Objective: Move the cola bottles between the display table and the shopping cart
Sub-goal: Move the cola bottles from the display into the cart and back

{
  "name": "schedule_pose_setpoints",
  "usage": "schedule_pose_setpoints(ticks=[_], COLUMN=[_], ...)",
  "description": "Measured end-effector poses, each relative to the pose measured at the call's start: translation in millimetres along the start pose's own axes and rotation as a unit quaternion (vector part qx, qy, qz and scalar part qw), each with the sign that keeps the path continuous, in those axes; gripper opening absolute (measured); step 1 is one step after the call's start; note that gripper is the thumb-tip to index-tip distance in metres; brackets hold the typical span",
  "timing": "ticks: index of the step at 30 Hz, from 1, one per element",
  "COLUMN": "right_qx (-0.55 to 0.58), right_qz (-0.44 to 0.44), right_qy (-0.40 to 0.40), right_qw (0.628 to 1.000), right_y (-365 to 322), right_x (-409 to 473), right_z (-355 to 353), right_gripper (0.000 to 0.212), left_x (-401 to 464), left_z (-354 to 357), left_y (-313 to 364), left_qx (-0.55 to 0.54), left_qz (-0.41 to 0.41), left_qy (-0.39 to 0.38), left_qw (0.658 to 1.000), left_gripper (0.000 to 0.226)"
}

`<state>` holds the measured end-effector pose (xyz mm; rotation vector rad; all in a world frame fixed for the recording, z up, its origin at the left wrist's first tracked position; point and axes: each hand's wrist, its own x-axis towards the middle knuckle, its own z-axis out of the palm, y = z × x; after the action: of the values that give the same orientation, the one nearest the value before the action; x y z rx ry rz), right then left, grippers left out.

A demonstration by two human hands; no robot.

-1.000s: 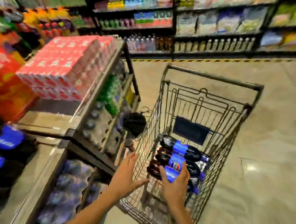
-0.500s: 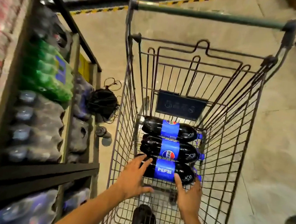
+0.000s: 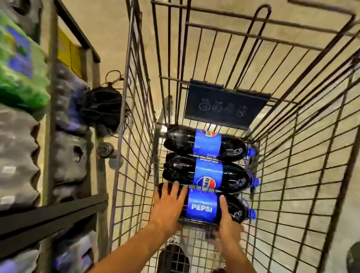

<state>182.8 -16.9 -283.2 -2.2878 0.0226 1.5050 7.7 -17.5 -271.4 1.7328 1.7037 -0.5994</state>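
So far three bottles lie in your cart (image 3: 305, 148); your left hand (image 3: 168, 205) and right hand (image 3: 228, 224) clasp the nearest bottle (image 3: 202, 206), direction unclear.

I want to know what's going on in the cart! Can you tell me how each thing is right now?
Nearest cola bottle: lying on its side, both hands on it.
Middle cola bottle: lying down, untouched.
Far cola bottle: lying down, untouched.
Left hand: fingers over the nearest bottle's base end.
Right hand: holding its neck end.
Shopping cart: holds three capped bottles.
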Motion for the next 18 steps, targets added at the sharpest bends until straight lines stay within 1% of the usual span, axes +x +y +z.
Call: schedule_pose_setpoints(ticks=[1,3,4,6,7,8,10,11,12,14,16,18], right_qx=[0.033,0.091,0.115,0.155,0.164,0.163,0.152,0.132,0.109,0.089,0.059,0.056], right_qz=[0.023,0.038,0.048,0.038,0.029,0.022,-0.005,-0.016,-0.028,-0.058,-0.099,-0.156], right_qy=[-0.007,-0.007,0.002,0.021,0.025,0.030,0.045,0.059,0.069,0.077,0.066,0.054], right_qw=[0.999,0.995,0.992,0.987,0.986,0.986,0.987,0.989,0.991,0.991,0.991,0.985], right_y=[-3.3,-8.2,-12.3,-10.9,-12.4,-7.9,-2.6,-7.9,-14.6,-22.3,-32.2,-45.2], right_x=[0.8,5.4,1.1,2.2,-2.4,-0.2,-0.3,-16.2,-35.0,-59.0,-89.7,-118.8], right_z=[3.1,10.4,14.9,20.5,21.5,19.2,12.4,9.0,4.1,-7.1,-18.8,-31.1], right_gripper=[0.100,0.071,0.065,0.064,0.066,0.075,0.106,0.113,0.113,0.106,0.107,0.110], left_x=[2.1,5.9,7.4,8.6,7.0,3.8,-9.1,-18.7,-31.0,-60.7,-93.6,-125.2], left_z=[1.1,-1.1,-2.2,-1.9,-0.8,1.5,3.3,0.2,-5.6,-22.1,-43.0,-64.7], left_y=[-1.5,-4.7,-6.4,-9.1,-10.0,-10.9,-10.5,-9.6,-7.5,-4.4,0.1,4.5], left_qx=[0.011,0.024,0.028,0.039,0.040,0.035,0.029,0.029,0.031,0.030,-0.002,-0.059], left_qz=[-0.001,-0.001,0.002,0.005,0.006,0.005,0.005,0.007,0.013,0.020,0.006,-0.018], left_qy=[0.002,0.009,0.013,0.025,0.025,0.017,0.001,0.000,0.010,0.025,0.053,0.093], left_qw=[1.000,1.000,1.000,0.999,0.999,0.999,1.000,1.000,0.999,0.999,0.999,0.994], left_gripper=[0.123,0.123,0.121,0.116,0.115,0.116,0.118,0.120,0.122,0.125,0.121,0.114])
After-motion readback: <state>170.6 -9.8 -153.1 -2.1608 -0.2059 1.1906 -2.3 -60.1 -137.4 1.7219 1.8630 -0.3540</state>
